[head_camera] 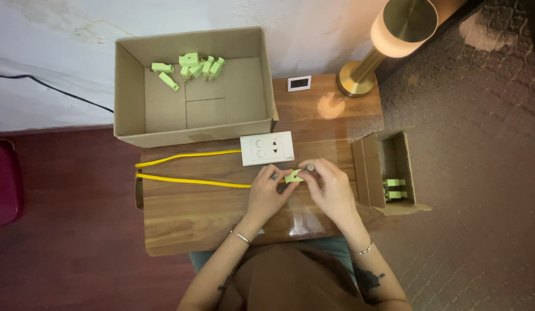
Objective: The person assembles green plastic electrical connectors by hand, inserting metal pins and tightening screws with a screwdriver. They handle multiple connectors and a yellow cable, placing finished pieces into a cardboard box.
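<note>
Both hands (302, 187) pinch green connector (294, 177) — more fill large box (129, 86).

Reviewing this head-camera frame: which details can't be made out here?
- Small green part in the head view: mostly covered by the left hand and right hand; each grip unclear.
- Yellow cable: near end hidden under the left hand.
- Small open box: its wall hides most of the contents.
- Small white display: too small to tell.
</note>
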